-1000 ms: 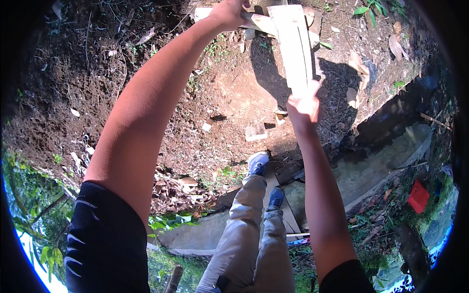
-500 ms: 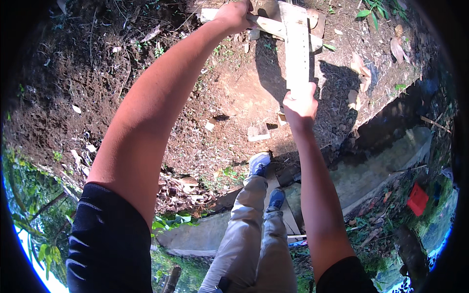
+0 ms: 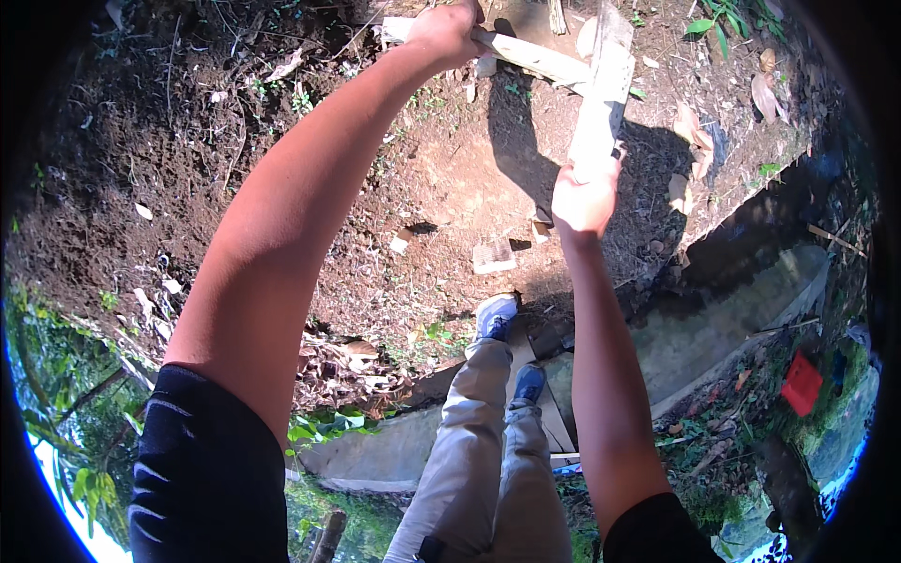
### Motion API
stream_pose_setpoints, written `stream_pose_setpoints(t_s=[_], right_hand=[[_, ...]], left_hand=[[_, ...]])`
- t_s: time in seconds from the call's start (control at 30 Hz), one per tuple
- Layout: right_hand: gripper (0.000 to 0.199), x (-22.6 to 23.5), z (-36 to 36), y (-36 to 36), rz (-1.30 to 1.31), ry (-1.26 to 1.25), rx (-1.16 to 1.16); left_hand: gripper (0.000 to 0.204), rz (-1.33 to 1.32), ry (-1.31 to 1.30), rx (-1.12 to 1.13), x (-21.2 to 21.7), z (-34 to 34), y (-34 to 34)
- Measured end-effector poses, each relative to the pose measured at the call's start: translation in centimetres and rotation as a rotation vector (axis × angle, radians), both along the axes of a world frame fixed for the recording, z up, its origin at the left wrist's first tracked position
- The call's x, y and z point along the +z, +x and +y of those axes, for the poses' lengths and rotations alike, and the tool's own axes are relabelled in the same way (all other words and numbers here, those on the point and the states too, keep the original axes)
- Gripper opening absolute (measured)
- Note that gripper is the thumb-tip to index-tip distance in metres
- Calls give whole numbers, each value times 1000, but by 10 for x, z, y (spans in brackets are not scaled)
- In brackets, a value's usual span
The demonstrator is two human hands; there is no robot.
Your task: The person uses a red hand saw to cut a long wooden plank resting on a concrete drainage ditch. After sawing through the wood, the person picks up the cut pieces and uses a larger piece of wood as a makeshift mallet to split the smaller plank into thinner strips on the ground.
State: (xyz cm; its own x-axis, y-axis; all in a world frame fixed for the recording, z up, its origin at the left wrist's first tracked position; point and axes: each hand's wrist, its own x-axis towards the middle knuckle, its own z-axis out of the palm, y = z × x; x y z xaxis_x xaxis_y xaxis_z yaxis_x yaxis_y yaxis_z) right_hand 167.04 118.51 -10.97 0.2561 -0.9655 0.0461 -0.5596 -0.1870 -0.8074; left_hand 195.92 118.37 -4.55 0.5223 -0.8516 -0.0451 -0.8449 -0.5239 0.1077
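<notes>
My left hand (image 3: pixel 445 34) is closed around a pale wooden stick (image 3: pixel 535 58), which sticks out on both sides of the fist and slopes down to the right. My right hand (image 3: pixel 586 199) grips the near end of a long, flat, pale board-like piece (image 3: pixel 601 108). Glare whitens its face, so I cannot tell its material. It points away from me, leaning slightly right, and overlaps the stick's right end. Whether the two touch there is unclear. Small wood blocks (image 3: pixel 494 255) lie on the soil below the hands.
Bare soil (image 3: pixel 450 169) with dry leaves (image 3: pixel 687 127) surrounds the work. A low concrete edge (image 3: pixel 713 324) curves behind my shoes (image 3: pixel 496 315). A red object (image 3: pixel 801 383) lies at the right. Green plants (image 3: pixel 721 19) grow at the far right, and dark loose earth fills the left.
The far end of the piece in my right hand has swung right and now leans. My right hand has shifted slightly right and nearer. My left hand stays nearly in place on the stick.
</notes>
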Motion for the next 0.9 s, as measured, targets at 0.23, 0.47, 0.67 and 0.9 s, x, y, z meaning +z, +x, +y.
stream_pose_setpoints(t_s=[0.23, 0.47, 0.67, 0.9], right_hand=[[32, 24, 0, 1, -757, -15, -444], [27, -9, 14, -18, -410, -9, -450], [35, 3, 19, -14, 216, 189, -124], [43, 18, -5, -27, 241, 90, -154]], left_hand=[[40, 34, -43, -24, -23, 7, 10], [41, 1, 66, 49, 5, -3, -11], [46, 171, -105, 28, -26, 9, 9], [82, 189, -374, -274, 9, 24, -7]])
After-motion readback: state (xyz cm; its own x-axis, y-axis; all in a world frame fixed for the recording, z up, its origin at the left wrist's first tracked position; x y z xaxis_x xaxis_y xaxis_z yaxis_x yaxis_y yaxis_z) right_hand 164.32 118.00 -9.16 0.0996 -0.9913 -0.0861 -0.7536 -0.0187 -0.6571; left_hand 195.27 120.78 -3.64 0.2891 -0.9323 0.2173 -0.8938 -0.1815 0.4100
